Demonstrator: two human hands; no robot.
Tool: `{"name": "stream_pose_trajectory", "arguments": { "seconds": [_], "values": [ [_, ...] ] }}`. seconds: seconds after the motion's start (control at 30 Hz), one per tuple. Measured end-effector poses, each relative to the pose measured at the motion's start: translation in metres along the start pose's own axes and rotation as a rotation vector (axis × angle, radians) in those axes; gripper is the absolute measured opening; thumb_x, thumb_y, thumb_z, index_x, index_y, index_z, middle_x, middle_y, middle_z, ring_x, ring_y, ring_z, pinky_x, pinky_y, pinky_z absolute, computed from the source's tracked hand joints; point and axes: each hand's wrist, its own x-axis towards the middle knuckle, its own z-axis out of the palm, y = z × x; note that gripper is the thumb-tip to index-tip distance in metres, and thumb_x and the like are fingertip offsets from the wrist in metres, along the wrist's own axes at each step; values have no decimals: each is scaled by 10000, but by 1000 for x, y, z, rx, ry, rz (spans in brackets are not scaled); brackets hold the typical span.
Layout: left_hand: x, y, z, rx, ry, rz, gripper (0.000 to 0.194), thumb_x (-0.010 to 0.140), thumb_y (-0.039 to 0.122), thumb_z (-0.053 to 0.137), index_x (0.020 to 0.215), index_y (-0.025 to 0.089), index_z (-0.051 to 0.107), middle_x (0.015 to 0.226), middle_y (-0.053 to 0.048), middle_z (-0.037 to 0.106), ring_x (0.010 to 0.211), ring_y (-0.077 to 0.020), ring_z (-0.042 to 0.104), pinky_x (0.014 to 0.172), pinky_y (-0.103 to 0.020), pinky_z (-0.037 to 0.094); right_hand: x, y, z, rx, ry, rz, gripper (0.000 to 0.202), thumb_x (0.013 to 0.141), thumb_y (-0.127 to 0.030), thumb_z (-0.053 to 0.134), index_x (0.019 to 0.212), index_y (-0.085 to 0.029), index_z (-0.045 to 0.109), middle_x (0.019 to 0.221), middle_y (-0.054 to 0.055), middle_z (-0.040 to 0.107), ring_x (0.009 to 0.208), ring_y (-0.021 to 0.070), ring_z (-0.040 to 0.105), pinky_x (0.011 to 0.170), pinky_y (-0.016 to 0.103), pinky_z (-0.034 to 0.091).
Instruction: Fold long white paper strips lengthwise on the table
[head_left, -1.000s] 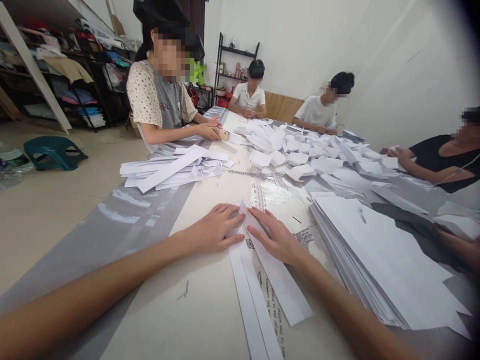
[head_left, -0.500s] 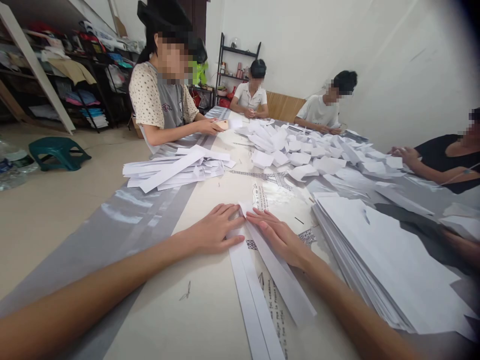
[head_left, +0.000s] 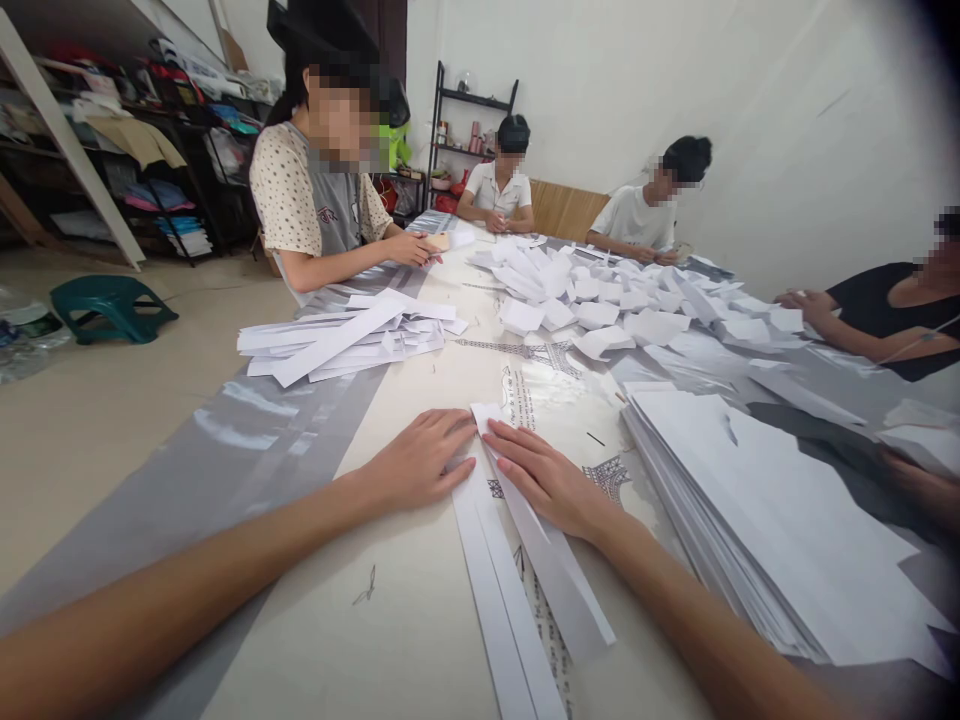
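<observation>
My left hand (head_left: pixel 422 458) lies flat on the upper part of a white paper strip (head_left: pixel 491 590), its fingers stretched out and its thumb resting on the paper. A lengthwise crease or edge runs down that strip. My right hand (head_left: pixel 553 475) presses with outstretched fingers on a second strip (head_left: pixel 559 575), which slants down to the right. Near my fingertips the two strips meet in a pointed top, and I cannot tell whether they are one folded piece. Both hands are open, with nothing gripped.
A tall stack of white paper (head_left: pixel 765 500) stands beside my right forearm. Loose strips (head_left: pixel 337 340) lie ahead on the left, and a heap of folded papers (head_left: pixel 592 300) ahead on the right. Several people sit around the table (head_left: pixel 315 620); one (head_left: pixel 330 220) holds a phone. A green stool (head_left: pixel 112 305) stands left.
The right-hand strip's lower end has swung slightly left, toward the other strip. My right fingers lie closer along its upper part. My left hand stays almost in place.
</observation>
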Motion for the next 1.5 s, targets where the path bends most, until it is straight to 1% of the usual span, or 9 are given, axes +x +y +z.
{"name": "stream_pose_trajectory", "arguments": {
  "seconds": [0.13,0.37,0.57,0.77,0.9,1.0,1.17,1.33,1.5],
  "values": [
    [0,1,1,45,-5,-34,420,1026,368,432,1378,148,498,1402,-152,551,1305,-288,509,1103,-463,413,-1,4,0,7,10,-19,473,1071,-464,335,1510,-333,453,1592,-38,390,1494,238,325,1249,502,271],
    [-2,-1,4,63,-25,-7,494,1058,407,373,1476,149,428,1489,-148,497,1360,-277,465,1134,-446,366,-1,4,-2,40,22,-2,488,1078,-449,303,1540,-325,400,1579,-30,420,1477,227,365,1248,503,279],
    [1,-3,0,47,-137,126,495,1078,451,314,1520,245,400,1567,-112,414,1441,-277,374,1180,-472,263,-1,7,-2,170,96,51,509,1067,-479,340,1553,-333,370,1612,-21,365,1490,230,338,1234,492,311],
    [3,-6,0,44,-148,145,497,1078,480,290,1523,282,389,1538,-97,451,1405,-264,419,1159,-448,267,0,12,4,147,87,65,542,1052,-514,360,1569,-356,331,1630,-20,329,1506,260,299,1233,535,294],
    [4,-6,2,73,-158,138,558,1075,512,258,1562,242,298,1537,-103,444,1408,-257,398,1173,-431,223,0,11,4,153,93,73,549,1053,-516,355,1575,-351,318,1635,-18,318,1509,256,293,1236,529,289],
    [5,-6,2,62,-148,135,598,1065,524,282,1563,192,278,1471,-124,485,1340,-269,432,1154,-425,254,0,11,3,158,84,91,567,1054,-517,357,1586,-332,296,1641,-13,304,1515,243,278,1251,506,264],
    [6,-6,1,11,-107,138,584,1046,538,336,1512,188,376,1267,-126,559,1228,-292,470,1092,-436,338,-1,12,5,134,59,81,569,1053,-532,350,1587,-343,291,1649,-25,280,1531,247,231,1256,513,241],
    [6,-4,-2,-8,-118,133,556,1047,517,343,1495,190,390,1288,-135,543,1233,-298,468,1093,-456,346,1,10,5,82,19,51,559,1063,-521,327,1591,-350,265,1648,-45,276,1547,238,164,1258,518,224],
    [5,-2,-5,-51,-109,132,480,1037,464,400,1447,218,444,1287,-125,554,1198,-286,518,1062,-444,406,4,6,5,38,11,20,549,1069,-512,312,1591,-348,268,1651,-51,260,1546,228,170,1263,496,215]
  ]
}}
